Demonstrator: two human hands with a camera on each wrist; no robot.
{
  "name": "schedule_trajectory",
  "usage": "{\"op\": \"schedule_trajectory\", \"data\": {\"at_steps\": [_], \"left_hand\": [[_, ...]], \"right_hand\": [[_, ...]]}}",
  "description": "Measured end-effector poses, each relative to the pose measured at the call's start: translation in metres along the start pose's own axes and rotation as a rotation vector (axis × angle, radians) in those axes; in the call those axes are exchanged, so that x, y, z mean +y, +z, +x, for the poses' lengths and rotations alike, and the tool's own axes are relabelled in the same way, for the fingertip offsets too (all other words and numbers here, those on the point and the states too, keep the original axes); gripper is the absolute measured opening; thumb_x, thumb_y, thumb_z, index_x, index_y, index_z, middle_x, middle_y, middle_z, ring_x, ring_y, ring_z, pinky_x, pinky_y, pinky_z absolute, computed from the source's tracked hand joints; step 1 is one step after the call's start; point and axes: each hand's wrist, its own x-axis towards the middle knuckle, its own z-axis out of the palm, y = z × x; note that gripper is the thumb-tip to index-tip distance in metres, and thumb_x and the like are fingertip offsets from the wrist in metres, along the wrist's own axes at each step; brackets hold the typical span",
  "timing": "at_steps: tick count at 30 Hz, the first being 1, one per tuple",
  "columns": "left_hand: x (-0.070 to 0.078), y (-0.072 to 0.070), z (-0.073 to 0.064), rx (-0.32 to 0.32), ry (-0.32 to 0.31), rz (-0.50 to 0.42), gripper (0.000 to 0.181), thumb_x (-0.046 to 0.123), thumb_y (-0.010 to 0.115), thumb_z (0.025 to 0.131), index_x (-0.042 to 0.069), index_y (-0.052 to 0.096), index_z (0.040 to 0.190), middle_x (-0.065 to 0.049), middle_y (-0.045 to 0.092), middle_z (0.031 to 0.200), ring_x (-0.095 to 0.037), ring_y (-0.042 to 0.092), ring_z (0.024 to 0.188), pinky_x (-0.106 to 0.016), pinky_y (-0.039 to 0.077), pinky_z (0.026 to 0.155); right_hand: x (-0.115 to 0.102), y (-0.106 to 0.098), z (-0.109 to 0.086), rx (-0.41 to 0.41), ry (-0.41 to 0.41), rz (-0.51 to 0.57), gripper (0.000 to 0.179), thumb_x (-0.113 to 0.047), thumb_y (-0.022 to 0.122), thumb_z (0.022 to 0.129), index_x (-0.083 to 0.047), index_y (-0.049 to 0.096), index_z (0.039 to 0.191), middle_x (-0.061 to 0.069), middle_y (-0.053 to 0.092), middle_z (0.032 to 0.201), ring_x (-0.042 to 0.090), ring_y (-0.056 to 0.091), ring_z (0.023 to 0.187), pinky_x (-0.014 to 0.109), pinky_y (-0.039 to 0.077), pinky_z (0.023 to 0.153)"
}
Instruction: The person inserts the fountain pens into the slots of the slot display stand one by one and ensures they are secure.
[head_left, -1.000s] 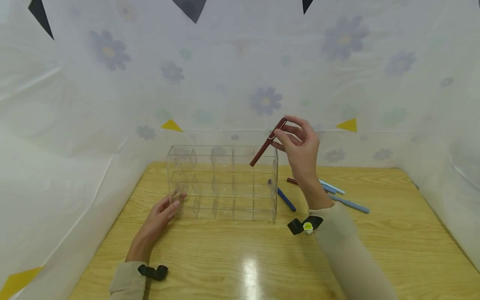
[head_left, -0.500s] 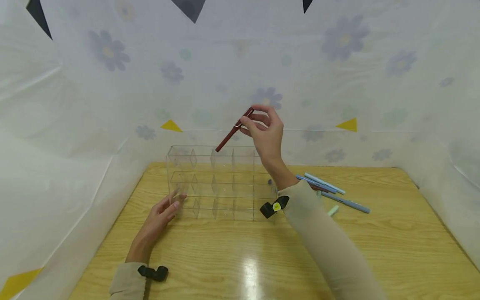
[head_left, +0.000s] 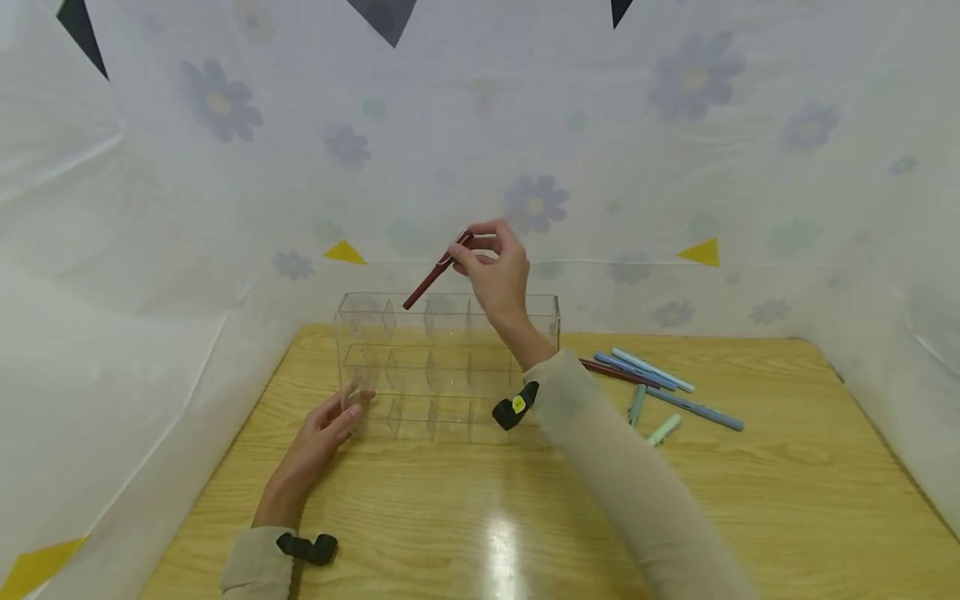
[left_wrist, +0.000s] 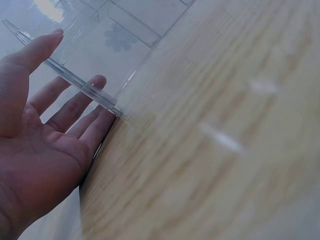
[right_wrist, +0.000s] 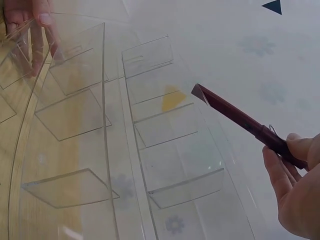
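My right hand [head_left: 501,271] pinches a dark red pen [head_left: 427,285] by its clipped cap end, holding it tilted above the top of a clear acrylic organizer [head_left: 450,408]. The pen's lower end overlaps the organizer's top edge in the right wrist view. At the organizer's left side is my left hand [head_left: 322,429], its fingers loosely extended along the side panel. In the left wrist view the thumb [left_wrist: 42,50] lies near the panel's edge, with the other fingers behind it. Thin upright dividers split the organizer's three tiers into compartments.
Several pens lie right of the organizer on the wooden table [head_left: 420,517]: dark red ones [head_left: 611,371], a light blue one [head_left: 652,369], a grey-blue one [head_left: 705,410] and green ones [head_left: 663,430]. A white flowered curtain [head_left: 450,125] encloses the table.
My right hand has carried the dark red pen leftward, from the organizer's right end to above its middle-left part. My left hand stays at the left side.
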Motion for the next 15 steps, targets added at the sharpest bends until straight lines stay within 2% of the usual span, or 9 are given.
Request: {"op": "schedule_trajectory", "data": {"at_steps": [3,6,9,11,15], "left_hand": [[-0.001,0.000,0.000,-0.003,-0.001,-0.006,0.058,0.026,0.046,0.112,0.017,0.023,0.165,-0.015,0.041,0.160,-0.033,0.025,0.151,-0.063,0.023,0.117],[0.000,0.002,-0.001,-0.001,-0.003,-0.008,0.059,0.026,0.046,0.112,0.014,0.022,0.165,-0.015,0.041,0.160,-0.033,0.027,0.151,-0.043,0.036,0.114],[-0.001,0.003,-0.002,0.010,-0.013,0.006,0.059,0.027,0.047,0.112,0.016,0.024,0.165,-0.012,0.043,0.159,-0.031,0.029,0.150,-0.028,0.042,0.105],[-0.001,0.003,-0.003,0.012,-0.014,0.016,0.058,0.028,0.046,0.112,0.017,0.025,0.165,-0.012,0.043,0.159,-0.032,0.030,0.150,-0.031,0.042,0.106],[-0.001,0.003,-0.003,0.016,-0.016,0.031,0.057,0.028,0.046,0.112,0.020,0.026,0.165,-0.013,0.044,0.159,-0.033,0.031,0.149,-0.052,0.035,0.113]], "right_hand": [[0.004,0.004,-0.003,-0.022,0.005,-0.038,0.029,-0.001,0.076,0.092,0.007,0.061,0.116,0.019,0.068,0.098,0.028,0.075,0.080,0.034,0.061,0.076],[0.009,0.006,-0.007,-0.043,0.002,-0.088,0.025,-0.002,0.076,0.092,0.004,0.063,0.112,0.017,0.068,0.097,0.025,0.075,0.078,0.033,0.061,0.074],[0.012,0.008,-0.010,-0.062,0.011,-0.127,0.022,-0.004,0.077,0.092,0.003,0.064,0.108,0.016,0.069,0.095,0.024,0.075,0.076,0.033,0.061,0.073],[0.014,0.009,-0.011,-0.079,0.018,-0.148,0.020,-0.004,0.078,0.092,0.002,0.064,0.106,0.016,0.070,0.094,0.024,0.075,0.076,0.034,0.061,0.072],[0.014,0.008,-0.012,-0.116,0.033,-0.185,0.016,-0.005,0.077,0.092,0.000,0.065,0.102,0.017,0.072,0.094,0.029,0.075,0.078,0.034,0.061,0.071]]}}
